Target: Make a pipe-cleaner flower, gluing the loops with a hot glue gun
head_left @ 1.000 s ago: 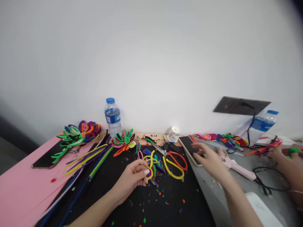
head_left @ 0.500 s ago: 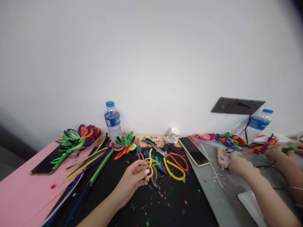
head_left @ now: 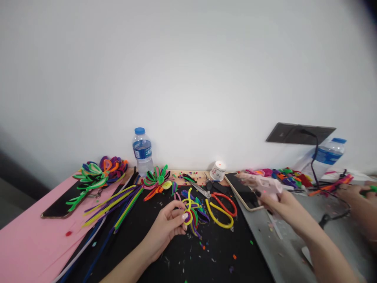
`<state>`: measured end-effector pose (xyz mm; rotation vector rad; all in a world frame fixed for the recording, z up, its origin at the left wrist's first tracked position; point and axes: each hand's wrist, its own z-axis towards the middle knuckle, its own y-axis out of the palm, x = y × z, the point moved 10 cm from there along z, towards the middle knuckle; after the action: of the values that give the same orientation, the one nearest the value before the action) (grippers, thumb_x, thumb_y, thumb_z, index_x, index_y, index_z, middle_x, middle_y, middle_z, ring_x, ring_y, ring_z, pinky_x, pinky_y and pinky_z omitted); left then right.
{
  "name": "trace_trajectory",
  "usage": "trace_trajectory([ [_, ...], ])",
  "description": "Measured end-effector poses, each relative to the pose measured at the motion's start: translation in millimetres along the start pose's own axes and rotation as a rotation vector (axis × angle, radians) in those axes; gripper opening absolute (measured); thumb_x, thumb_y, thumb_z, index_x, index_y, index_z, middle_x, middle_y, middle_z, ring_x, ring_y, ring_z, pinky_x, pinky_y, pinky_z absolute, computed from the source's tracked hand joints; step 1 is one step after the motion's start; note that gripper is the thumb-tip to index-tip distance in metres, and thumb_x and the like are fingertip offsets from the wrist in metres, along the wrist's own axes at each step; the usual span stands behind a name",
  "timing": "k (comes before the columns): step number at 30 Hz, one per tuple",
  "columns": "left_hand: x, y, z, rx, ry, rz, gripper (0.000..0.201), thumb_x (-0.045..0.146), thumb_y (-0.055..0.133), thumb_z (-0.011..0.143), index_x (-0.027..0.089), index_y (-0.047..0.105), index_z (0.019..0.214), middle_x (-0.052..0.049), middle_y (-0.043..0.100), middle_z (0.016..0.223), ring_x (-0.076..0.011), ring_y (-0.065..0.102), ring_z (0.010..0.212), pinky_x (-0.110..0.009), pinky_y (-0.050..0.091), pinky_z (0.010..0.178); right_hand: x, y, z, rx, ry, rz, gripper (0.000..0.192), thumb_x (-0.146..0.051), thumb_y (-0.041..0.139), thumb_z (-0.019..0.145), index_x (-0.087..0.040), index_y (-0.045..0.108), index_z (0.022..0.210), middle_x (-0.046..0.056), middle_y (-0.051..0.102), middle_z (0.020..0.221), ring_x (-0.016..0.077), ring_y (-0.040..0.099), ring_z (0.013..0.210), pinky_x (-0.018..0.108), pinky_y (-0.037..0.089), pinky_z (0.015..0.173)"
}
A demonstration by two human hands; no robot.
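Observation:
My left hand (head_left: 172, 224) is closed in a pinch on a small coiled pipe cleaner piece (head_left: 189, 217), yellow with purple inside and a yellow end sticking up. Behind it on the black mat lies a pile of colourful pipe cleaner loops (head_left: 202, 215). My right hand (head_left: 275, 201) is wrapped around a pale pink hot glue gun (head_left: 263, 184), which is a little blurred and points left above a phone (head_left: 243, 190). Between the hands rest scissors (head_left: 222, 210) with red and yellow handles.
Pipe cleaner flowers (head_left: 100, 173) lie at left over a dark phone (head_left: 57, 206), near loose pipe cleaners (head_left: 118, 204). A water bottle (head_left: 143, 153) and a paper cup (head_left: 218, 171) stand by the wall. At far right, another person's hands (head_left: 355, 198) hold something green. A black cord (head_left: 316, 153) hangs from the socket.
My right hand has lifted the glue gun off the grey table and brought it left over the phone. My left hand keeps its pinch on the coiled piece. The view has shifted slightly.

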<state>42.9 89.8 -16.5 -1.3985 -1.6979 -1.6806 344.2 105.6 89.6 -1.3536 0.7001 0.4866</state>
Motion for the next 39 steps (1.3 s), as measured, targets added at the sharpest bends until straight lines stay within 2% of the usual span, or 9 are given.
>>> trace_trajectory([
  [1, 0, 0.1, 0, -0.003, 0.000, 0.000, 0.022, 0.023, 0.071, 0.070, 0.019, 0.055, 0.085, 0.005, 0.056, 0.063, -0.0062, 0.052, 0.053, -0.017, 0.044, 0.051, -7, 24, -4, -0.139, 0.029, 0.152, 0.027, -0.041, 0.055, 0.074, -0.016, 0.058, 0.066, 0.000, 0.052, 0.047, 0.0134, 0.046, 0.041, 0.024, 0.035, 0.040],
  [3, -1, -0.1, 0, -0.006, -0.001, -0.003, 0.022, 0.024, 0.071, 0.069, 0.019, 0.055, 0.084, 0.005, 0.055, 0.062, -0.0066, 0.052, 0.053, -0.018, 0.044, 0.051, -23, 64, -13, -0.305, 0.044, 0.434, 0.030, -0.044, 0.062, 0.069, -0.015, 0.058, 0.074, 0.001, 0.058, 0.054, 0.0101, 0.043, 0.040, 0.021, 0.032, 0.037],
  [5, -1, -0.6, -1, -0.008, 0.002, -0.009, 0.023, 0.024, 0.071, 0.069, 0.019, 0.055, 0.084, 0.005, 0.055, 0.061, -0.0067, 0.052, 0.053, -0.018, 0.043, 0.051, -31, 103, -22, -0.464, 0.068, 0.619, 0.037, -0.045, 0.068, 0.064, -0.014, 0.058, 0.083, 0.001, 0.059, 0.055, 0.0077, 0.040, 0.038, 0.020, 0.030, 0.036],
  [8, 0, -0.2, -1, -0.015, 0.005, -0.016, 0.023, 0.025, 0.072, 0.068, 0.019, 0.055, 0.082, 0.005, 0.055, 0.061, -0.0068, 0.052, 0.052, -0.018, 0.043, 0.051, -30, 145, -33, -0.601, 0.112, 0.752, 0.041, -0.046, 0.070, 0.063, -0.014, 0.056, 0.085, -0.001, 0.058, 0.050, 0.0059, 0.038, 0.035, 0.018, 0.030, 0.034],
  [11, 0, 1.5, -2, -0.021, -0.005, -0.013, 0.023, 0.025, 0.073, 0.066, 0.019, 0.056, 0.081, 0.005, 0.055, 0.061, -0.0066, 0.052, 0.051, -0.018, 0.042, 0.050, -22, 169, -44, -0.676, 0.156, 0.782, 0.039, -0.047, 0.070, 0.064, -0.014, 0.057, 0.079, -0.002, 0.058, 0.048, 0.0050, 0.038, 0.033, 0.016, 0.028, 0.033],
  [15, -2, 3.5, -2, -0.032, -0.008, -0.012, 0.022, 0.024, 0.073, 0.067, 0.019, 0.056, 0.081, 0.005, 0.056, 0.063, -0.0064, 0.052, 0.052, -0.018, 0.042, 0.050, -21, 176, -49, -0.680, 0.149, 0.813, 0.037, -0.045, 0.068, 0.066, -0.012, 0.057, 0.079, -0.003, 0.057, 0.046, 0.0037, 0.035, 0.032, 0.015, 0.028, 0.032],
  [21, -6, 2.1, -3, -0.044, -0.016, -0.022, 0.021, 0.022, 0.071, 0.070, 0.018, 0.055, 0.084, 0.005, 0.055, 0.064, -0.0062, 0.052, 0.052, -0.018, 0.044, 0.051, -21, 179, -51, -0.699, 0.163, 0.808, 0.035, -0.041, 0.068, 0.067, -0.012, 0.057, 0.083, -0.002, 0.059, 0.047, 0.0045, 0.038, 0.033, 0.016, 0.030, 0.033],
  [33, -6, 1.9, -1, -0.051, -0.022, -0.050, 0.020, 0.020, 0.070, 0.070, 0.018, 0.055, 0.083, 0.004, 0.055, 0.063, -0.0056, 0.052, 0.052, -0.017, 0.044, 0.051, -19, 177, -50, -0.670, 0.171, 0.818, 0.033, -0.041, 0.068, 0.066, -0.013, 0.057, 0.080, -0.003, 0.058, 0.046, 0.0048, 0.037, 0.033, 0.016, 0.028, 0.033],
  [39, -3, -0.7, 0, -0.041, -0.015, -0.051, 0.020, 0.020, 0.070, 0.071, 0.018, 0.055, 0.084, 0.005, 0.054, 0.063, -0.0056, 0.052, 0.053, -0.017, 0.044, 0.051, -19, 178, -50, -0.697, 0.173, 0.812, 0.034, -0.042, 0.069, 0.066, -0.013, 0.056, 0.077, -0.002, 0.058, 0.047, 0.0043, 0.038, 0.033, 0.016, 0.029, 0.032],
])
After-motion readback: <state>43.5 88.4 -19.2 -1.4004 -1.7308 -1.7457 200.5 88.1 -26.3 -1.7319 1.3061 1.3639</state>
